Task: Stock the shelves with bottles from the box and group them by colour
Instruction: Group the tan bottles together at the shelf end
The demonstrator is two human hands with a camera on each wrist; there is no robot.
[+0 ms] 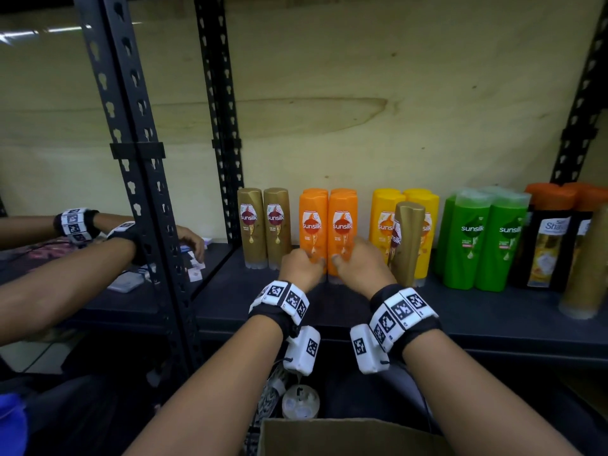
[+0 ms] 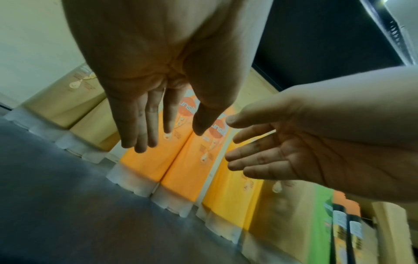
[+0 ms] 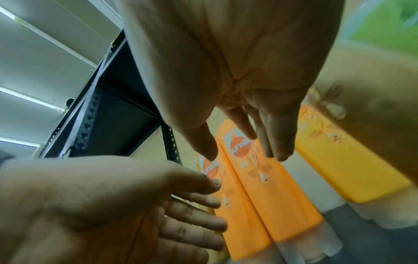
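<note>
On the shelf [image 1: 362, 311], upright orange bottles [image 1: 327, 232], paired.

Orange bottles [image 1: 329, 232] stand upright, cap down, on the shelf [image 1: 362, 311] between gold bottles [image 1: 265, 227] and yellow bottles [image 1: 381, 218].

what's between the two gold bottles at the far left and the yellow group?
The orange bottles, standing in their own cluster with small bare gaps either side. Both hands, left hand and right hand, reach at them. A stray gold bottle fronts the yellow bottles. Head view.
</note>
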